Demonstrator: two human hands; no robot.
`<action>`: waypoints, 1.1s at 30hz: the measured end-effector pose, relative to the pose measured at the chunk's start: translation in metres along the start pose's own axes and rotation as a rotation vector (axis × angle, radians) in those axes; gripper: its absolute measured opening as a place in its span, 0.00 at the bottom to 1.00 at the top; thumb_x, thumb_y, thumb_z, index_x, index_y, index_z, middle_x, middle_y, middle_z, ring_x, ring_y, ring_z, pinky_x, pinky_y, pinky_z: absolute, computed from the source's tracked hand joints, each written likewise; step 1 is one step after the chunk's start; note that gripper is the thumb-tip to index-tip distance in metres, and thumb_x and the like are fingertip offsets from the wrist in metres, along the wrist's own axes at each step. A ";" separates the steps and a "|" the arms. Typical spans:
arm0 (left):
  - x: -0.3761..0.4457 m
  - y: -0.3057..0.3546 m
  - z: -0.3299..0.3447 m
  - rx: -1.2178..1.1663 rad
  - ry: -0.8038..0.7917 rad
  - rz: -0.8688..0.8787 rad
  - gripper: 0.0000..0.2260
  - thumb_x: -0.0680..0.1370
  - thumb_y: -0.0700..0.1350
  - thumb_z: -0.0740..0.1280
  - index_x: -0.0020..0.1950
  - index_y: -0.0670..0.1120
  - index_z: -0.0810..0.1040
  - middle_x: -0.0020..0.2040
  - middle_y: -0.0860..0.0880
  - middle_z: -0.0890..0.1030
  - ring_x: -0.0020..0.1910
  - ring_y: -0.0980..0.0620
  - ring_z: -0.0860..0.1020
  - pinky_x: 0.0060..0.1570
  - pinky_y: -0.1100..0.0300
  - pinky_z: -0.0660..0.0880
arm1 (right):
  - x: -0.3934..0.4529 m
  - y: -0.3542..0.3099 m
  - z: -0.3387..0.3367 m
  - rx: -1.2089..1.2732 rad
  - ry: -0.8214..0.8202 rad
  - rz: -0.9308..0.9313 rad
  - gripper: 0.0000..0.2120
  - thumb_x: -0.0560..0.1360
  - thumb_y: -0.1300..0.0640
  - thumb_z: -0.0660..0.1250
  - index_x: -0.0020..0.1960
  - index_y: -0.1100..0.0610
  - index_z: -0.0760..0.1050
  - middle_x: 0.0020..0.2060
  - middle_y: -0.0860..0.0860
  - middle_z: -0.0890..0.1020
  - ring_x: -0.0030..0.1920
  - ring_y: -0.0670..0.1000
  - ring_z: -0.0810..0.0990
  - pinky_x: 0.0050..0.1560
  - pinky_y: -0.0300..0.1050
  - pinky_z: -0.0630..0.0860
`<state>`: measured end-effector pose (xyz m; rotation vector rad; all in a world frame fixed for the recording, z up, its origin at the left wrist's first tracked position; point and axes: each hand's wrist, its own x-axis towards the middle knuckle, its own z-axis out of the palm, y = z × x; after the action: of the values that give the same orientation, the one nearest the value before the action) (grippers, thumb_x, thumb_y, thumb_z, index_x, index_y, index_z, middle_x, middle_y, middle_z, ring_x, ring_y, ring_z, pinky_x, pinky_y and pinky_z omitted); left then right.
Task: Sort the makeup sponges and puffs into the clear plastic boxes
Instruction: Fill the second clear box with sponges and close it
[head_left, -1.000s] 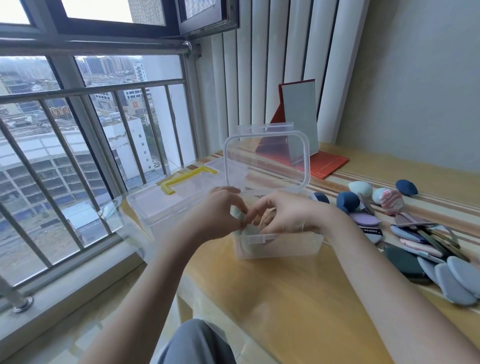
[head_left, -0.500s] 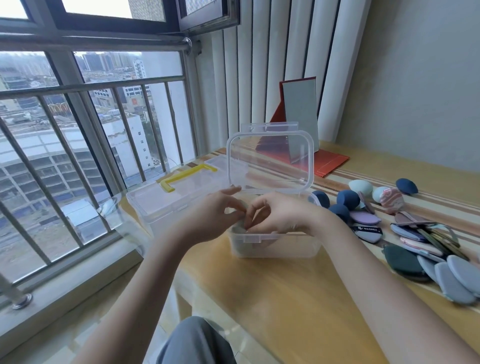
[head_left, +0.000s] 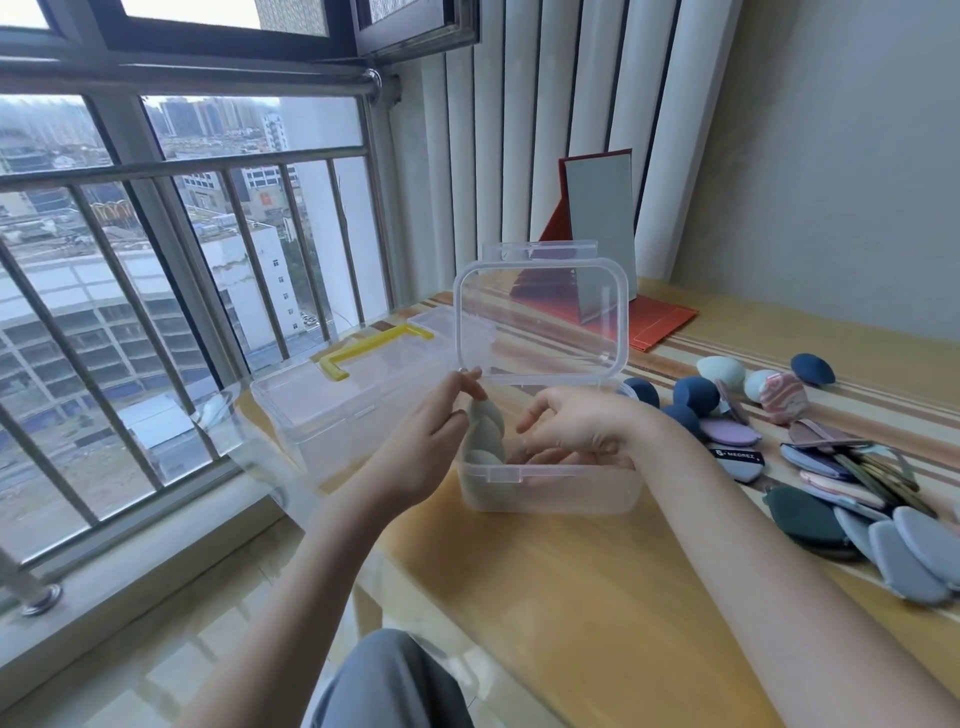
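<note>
A small clear box (head_left: 550, 491) stands on the wooden table with its lid (head_left: 540, 322) raised. Several grey-green puffs (head_left: 485, 431) stand on edge inside, against its left wall. My left hand (head_left: 428, 441) is at the box's left rim, its fingertips touching the puffs from the outside. My right hand (head_left: 576, 428) hovers over the box with relaxed fingers reaching down into it, and I see nothing pinched in it. Loose flat puffs (head_left: 841, 499) and egg-shaped sponges (head_left: 696, 395) lie to the right.
A larger clear box (head_left: 332, 410) with a yellow handle (head_left: 374, 348) sits shut at the table's left end, near the window railing (head_left: 156, 291). A red folding mirror (head_left: 597, 228) stands at the back. My knee (head_left: 389, 680) is below the table's front edge.
My hands have drawn apart after holding the puffs together over the box. The puffs now stand in the box's left side.
</note>
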<state>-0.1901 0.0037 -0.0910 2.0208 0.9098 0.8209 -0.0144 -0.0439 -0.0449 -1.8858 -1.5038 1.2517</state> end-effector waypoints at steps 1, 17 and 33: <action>-0.001 -0.001 0.001 -0.024 0.010 -0.003 0.12 0.75 0.41 0.53 0.52 0.55 0.71 0.72 0.53 0.67 0.72 0.56 0.63 0.72 0.49 0.61 | 0.001 0.000 0.000 -0.029 0.039 0.002 0.12 0.73 0.63 0.72 0.53 0.54 0.73 0.46 0.54 0.82 0.46 0.50 0.83 0.46 0.43 0.81; 0.001 -0.006 0.004 0.063 0.105 0.019 0.12 0.81 0.41 0.53 0.58 0.56 0.69 0.68 0.52 0.71 0.69 0.53 0.66 0.69 0.49 0.64 | 0.001 -0.005 0.002 0.048 0.128 -0.118 0.16 0.80 0.69 0.57 0.59 0.58 0.80 0.55 0.54 0.82 0.50 0.49 0.84 0.48 0.42 0.82; 0.021 0.090 0.044 0.280 0.148 0.326 0.08 0.81 0.42 0.59 0.57 0.47 0.75 0.57 0.51 0.79 0.55 0.53 0.75 0.52 0.64 0.68 | -0.013 0.046 -0.095 0.055 1.153 -0.229 0.16 0.77 0.69 0.55 0.54 0.57 0.78 0.50 0.54 0.82 0.39 0.48 0.77 0.37 0.37 0.69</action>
<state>-0.1157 -0.0366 -0.0339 2.4212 0.8232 1.0811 0.0903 -0.0520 -0.0278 -1.7753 -0.9459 -0.0073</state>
